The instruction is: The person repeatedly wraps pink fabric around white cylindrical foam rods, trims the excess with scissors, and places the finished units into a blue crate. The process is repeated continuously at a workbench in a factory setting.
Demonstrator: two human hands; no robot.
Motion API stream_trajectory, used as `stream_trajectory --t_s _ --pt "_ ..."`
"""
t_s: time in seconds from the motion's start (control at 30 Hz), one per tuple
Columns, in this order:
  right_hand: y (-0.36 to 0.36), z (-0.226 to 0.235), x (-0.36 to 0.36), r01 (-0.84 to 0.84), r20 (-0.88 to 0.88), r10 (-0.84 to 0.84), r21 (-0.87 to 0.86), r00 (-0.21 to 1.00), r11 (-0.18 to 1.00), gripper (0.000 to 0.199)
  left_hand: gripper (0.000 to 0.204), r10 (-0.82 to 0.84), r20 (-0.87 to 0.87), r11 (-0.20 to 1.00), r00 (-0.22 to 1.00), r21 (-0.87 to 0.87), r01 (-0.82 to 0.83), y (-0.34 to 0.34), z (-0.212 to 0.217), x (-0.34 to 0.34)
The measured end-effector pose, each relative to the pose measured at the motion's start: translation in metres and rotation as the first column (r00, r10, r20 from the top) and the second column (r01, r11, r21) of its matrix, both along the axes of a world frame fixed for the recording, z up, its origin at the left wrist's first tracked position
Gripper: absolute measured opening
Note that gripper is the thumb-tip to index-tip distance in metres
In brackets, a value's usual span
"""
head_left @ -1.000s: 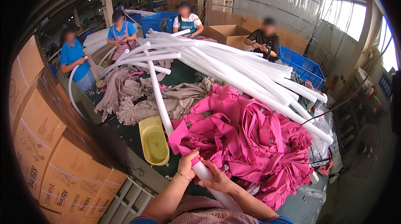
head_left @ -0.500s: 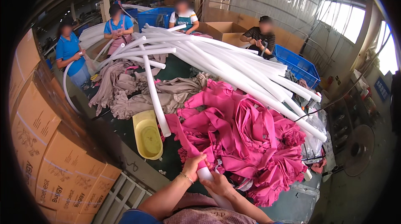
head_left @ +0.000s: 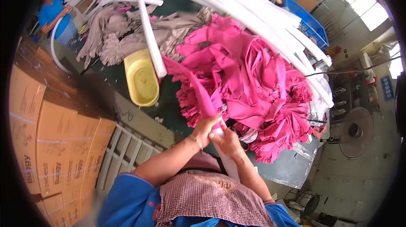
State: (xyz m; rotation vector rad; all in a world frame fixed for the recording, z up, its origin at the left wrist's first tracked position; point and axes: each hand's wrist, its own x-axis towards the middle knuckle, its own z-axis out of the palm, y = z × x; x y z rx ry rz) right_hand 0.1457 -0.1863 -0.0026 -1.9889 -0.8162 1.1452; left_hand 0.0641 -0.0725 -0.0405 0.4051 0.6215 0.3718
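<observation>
Close in front of my apron, my left hand is closed around the near end of a long pink fabric sleeve, where it fits over the tip of a white foam tube. Just below, my right hand grips that tube, which runs back toward my body along the right forearm. Both hands nearly touch. The sleeve stretches away to the far left, its far end lying beside another white tube. How far the foam reaches inside the sleeve is hidden.
A heap of pink fabric pieces covers the table ahead. Beyond it lie many white foam tubes. Grey-brown fabric and a yellow tub are on the left, cartons beside them. Co-workers stand at the far side.
My view has tilted downward, so the table contents sit higher in the picture and more of my apron shows. Both hands keep their hold on the sleeve and the tube.
</observation>
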Motion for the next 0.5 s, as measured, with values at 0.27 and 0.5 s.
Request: stream_trajectory --t_s 0.27,0.5 --pt "-0.018 0.016 -0.002 0.112 -0.217 -0.139 -0.130 0.966 0.985 0.061 0.033 -0.140 0.040 0.979 0.989 -0.145 0.144 0.025 0.007 0.003" --pt "-0.023 0.130 -0.009 0.093 -0.016 -0.092 0.247 0.996 0.965 0.047 0.037 0.093 0.444 0.995 0.891 -0.009 -0.099 0.120 0.151 0.029"
